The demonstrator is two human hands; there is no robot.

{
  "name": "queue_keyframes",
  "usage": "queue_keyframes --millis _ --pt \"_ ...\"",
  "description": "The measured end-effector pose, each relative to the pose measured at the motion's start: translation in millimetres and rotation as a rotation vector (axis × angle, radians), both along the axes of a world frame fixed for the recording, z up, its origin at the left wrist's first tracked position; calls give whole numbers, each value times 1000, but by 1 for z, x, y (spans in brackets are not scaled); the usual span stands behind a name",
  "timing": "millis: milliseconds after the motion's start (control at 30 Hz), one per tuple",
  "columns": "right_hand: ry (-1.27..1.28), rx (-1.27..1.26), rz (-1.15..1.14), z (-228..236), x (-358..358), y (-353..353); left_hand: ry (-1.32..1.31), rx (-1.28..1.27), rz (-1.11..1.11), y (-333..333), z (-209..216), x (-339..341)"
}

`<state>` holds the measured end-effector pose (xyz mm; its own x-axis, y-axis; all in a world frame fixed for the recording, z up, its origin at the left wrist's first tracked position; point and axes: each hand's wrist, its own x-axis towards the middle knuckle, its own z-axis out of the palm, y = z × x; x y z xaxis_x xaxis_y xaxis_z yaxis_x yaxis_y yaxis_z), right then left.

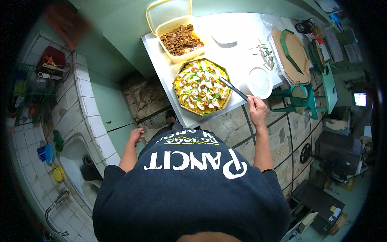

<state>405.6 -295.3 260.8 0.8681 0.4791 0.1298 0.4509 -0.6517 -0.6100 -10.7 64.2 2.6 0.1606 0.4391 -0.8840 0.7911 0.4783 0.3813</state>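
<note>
My right hand [257, 105] grips a long, slim black-handled utensil [239, 92], whose pale tip reaches the right rim of an octagonal tray [192, 111]. Whether it is tongs or another tool, I cannot tell. The tray holds yellow noodles [186, 105] topped with white egg-like slices, brown rings and green bits. Down by my left side hangs my left hand [138, 134], its fingers curled with nothing visible in them, away from the table. Behind the tray, an open yellowish plastic tub [175, 59] contains brown chopped pieces [179, 40]; its lid [168, 17] leans up behind it.
A round white tub [260, 83] stands near the table's right edge [278, 82]. Beyond it lie small scattered sticks [266, 56] and stacked octagonal cardboard trays [291, 54]. A green stool [304, 101] is at the right. To my left are a tiled counter [86, 99] and a sink [76, 155].
</note>
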Motion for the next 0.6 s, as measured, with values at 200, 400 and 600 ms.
queue_keyframes --millis 200,400,600 --pt "-107 -193 67 -19 -1 33 3 -2 1 6 -26 -60" --pt "-101 -222 54 -38 -6 35 29 -26 78 10 -23 -70" --pt "-70 -160 51 -38 -4 37 3 -7 64 13 -10 -41"
